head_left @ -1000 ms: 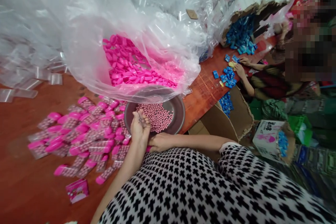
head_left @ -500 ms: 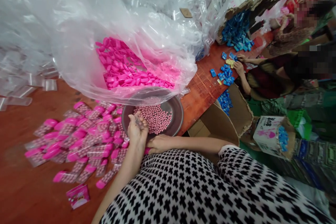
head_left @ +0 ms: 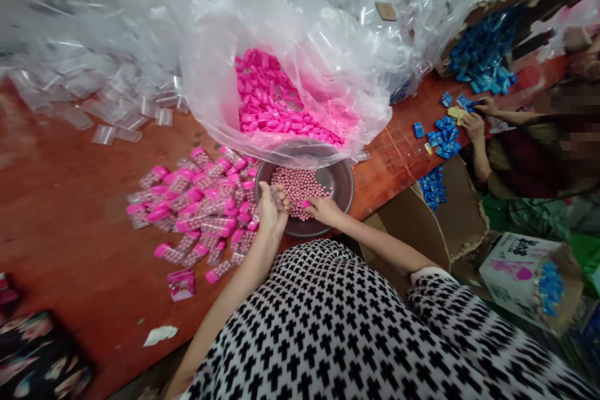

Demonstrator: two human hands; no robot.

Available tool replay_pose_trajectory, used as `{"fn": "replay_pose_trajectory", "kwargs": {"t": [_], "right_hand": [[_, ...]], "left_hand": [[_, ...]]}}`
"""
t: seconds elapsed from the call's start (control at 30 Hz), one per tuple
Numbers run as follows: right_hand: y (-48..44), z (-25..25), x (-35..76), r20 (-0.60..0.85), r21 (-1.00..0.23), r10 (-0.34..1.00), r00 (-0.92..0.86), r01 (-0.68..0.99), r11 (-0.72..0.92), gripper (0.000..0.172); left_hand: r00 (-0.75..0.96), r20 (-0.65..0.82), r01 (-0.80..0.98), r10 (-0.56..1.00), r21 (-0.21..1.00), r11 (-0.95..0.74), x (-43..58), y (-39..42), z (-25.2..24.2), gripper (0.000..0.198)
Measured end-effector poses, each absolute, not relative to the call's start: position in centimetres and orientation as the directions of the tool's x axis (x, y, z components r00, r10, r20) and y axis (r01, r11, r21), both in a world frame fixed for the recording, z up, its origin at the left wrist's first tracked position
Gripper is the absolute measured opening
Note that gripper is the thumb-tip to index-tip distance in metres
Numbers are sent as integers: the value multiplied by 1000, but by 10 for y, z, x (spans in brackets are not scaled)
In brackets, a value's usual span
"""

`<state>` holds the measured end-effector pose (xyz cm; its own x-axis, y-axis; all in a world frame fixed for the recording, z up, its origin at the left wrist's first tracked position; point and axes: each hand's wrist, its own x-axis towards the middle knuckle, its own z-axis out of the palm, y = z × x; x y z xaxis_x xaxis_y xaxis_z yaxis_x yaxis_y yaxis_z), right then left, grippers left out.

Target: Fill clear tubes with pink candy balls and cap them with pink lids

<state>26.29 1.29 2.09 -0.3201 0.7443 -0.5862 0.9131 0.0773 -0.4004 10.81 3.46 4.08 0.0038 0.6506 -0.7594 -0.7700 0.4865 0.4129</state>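
Note:
A grey bowl point(head_left: 345, 186) of small pink beads point(head_left: 295, 184) stands before me. At its left side my left hand point(head_left: 273, 211) is palm up, with the fingers curled round what looks like a small clear plastic container point(head_left: 280, 197). Over the bowl's near right part, my right hand point(head_left: 324, 210) pinches a bright pink cap point(head_left: 306, 204). To the left lies a heap of bead-filled clear containers with pink caps point(head_left: 201, 200). Behind the bowl, a large clear plastic bag point(head_left: 210, 94) full of loose pink caps point(head_left: 267, 97) hangs partly over the rim.
Empty clear containers point(head_left: 122, 106) lie at the back left of the red-brown table point(head_left: 70, 212). A pink packet point(head_left: 181, 285) and white scrap point(head_left: 160, 335) are near its front edge. At right, a co-worker's hands point(head_left: 473, 122) handle blue packets point(head_left: 445, 137) beside an open carton point(head_left: 412, 219).
My right hand has moved from beside my left wrist to over the beads, pink cap in its fingers. My left hand stays at the bowl's left side. The view has turned left.

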Motion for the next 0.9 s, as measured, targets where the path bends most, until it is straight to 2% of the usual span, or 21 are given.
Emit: {"fn": "replay_pose_trajectory", "kwargs": {"t": [0.23, 0.47, 0.6, 0.67, 0.77, 0.83, 0.9], "right_hand": [[5, 14, 266, -592, -320, 752, -289, 941, 110, 33], [7, 14, 274, -624, -257, 743, -241, 962, 96, 33], [5, 12, 279, -563, -236, 782, -268, 959, 159, 36], [3, 15, 277, -472, -293, 816, -335, 932, 213, 41], [-4, 29, 267, -348, -523, 821, -452, 821, 230, 38], [-9, 43, 256, -351, -706, 763, -543, 689, 166, 33], [-15, 57, 243, -399, -820, 647, -650, 569, 66, 30]], "left_hand": [[-1, -741, -736, 671, 455, 501, 103, 31, 39, 54], [20, -734, -756, 679, 433, 491, 111, 29, 43, 59], [5, -721, -762, 693, 446, 469, 109, 25, 39, 60], [-11, -720, -775, 694, 444, 450, 105, 24, 36, 60], [-43, -715, -792, 698, 450, 413, 102, 21, 34, 61], [-71, -710, -797, 700, 463, 388, 102, 19, 36, 61], [-93, -704, -801, 704, 473, 367, 103, 18, 39, 62]]}}
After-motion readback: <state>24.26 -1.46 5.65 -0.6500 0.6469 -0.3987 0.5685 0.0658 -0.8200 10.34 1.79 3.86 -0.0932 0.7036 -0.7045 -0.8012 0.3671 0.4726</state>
